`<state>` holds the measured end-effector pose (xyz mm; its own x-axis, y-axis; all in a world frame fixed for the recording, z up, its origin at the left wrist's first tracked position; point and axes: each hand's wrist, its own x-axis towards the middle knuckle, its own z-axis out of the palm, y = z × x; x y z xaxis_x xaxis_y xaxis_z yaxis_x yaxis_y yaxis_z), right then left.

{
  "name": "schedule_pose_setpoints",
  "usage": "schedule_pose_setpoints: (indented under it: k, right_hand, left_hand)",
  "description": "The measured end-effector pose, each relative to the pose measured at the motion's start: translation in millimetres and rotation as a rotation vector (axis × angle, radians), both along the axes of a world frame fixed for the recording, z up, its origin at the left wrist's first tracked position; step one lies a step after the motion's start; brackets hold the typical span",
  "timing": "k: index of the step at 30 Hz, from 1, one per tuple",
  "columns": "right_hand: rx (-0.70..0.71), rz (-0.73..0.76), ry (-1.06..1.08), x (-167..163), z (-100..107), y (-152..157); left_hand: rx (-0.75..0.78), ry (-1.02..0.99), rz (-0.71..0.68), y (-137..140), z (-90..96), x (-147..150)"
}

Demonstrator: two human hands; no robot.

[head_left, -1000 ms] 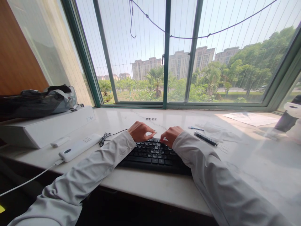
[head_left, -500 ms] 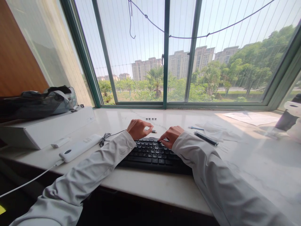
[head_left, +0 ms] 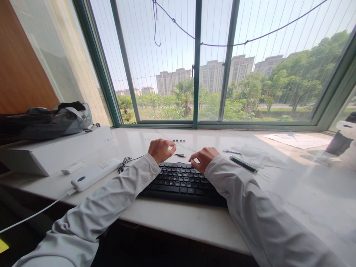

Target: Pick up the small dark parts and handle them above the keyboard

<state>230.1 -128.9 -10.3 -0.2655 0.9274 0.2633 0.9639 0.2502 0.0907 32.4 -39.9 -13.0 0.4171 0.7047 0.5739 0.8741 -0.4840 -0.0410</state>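
Observation:
A black keyboard (head_left: pixel 167 188) lies at the front of the white marble counter, and some of its key spots look bare of caps. Above its far left edge hovers my left hand (head_left: pixel 160 150), thumb and forefinger pinched together; whatever is between them is too small to make out. My right hand (head_left: pixel 205 158) is over the keyboard's far right part, its thumb and forefinger curled close in a pinch, any held thing hidden. Several small black keycaps (head_left: pixel 178 140) stand in a row beyond my left hand. Between the hands lies a USB plug (head_left: pixel 181 155) on a thin cable.
Left are a white power strip (head_left: pixel 94 175), a coiled black cable (head_left: pixel 124 163) and a white box (head_left: pixel 69 150) with a dark bag (head_left: pixel 47 118) on top. Right are a blue tool (head_left: pixel 233 151), thin black sticks (head_left: pixel 243 163), clear plastic (head_left: pixel 253 154) and paper (head_left: pixel 296 139). A window stands behind.
My left hand has shifted slightly left and up, showing more of the USB plug. My right hand has lifted a little off the keys, and its fingers have curled closer.

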Motion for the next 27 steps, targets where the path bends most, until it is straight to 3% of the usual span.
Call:
schedule_pose_setpoints:
  k: [8,13,18,27]
  right_hand:
    - [-0.01,-0.16,-0.01,9,-6,12]
    - [-0.031,-0.142,0.009,8,-9,16]
    - [-0.121,-0.045,0.031,0,-9,14]
    - [-0.177,-0.023,0.011,-7,-1,10]
  left_hand:
    - [-0.181,0.203,0.365,47,0.3,-37]
    - [-0.227,0.218,0.394,58,-4.7,-47]
    - [-0.23,0.198,0.394,57,-7.4,-45]
    - [-0.232,0.179,0.383,54,-8.6,-43]
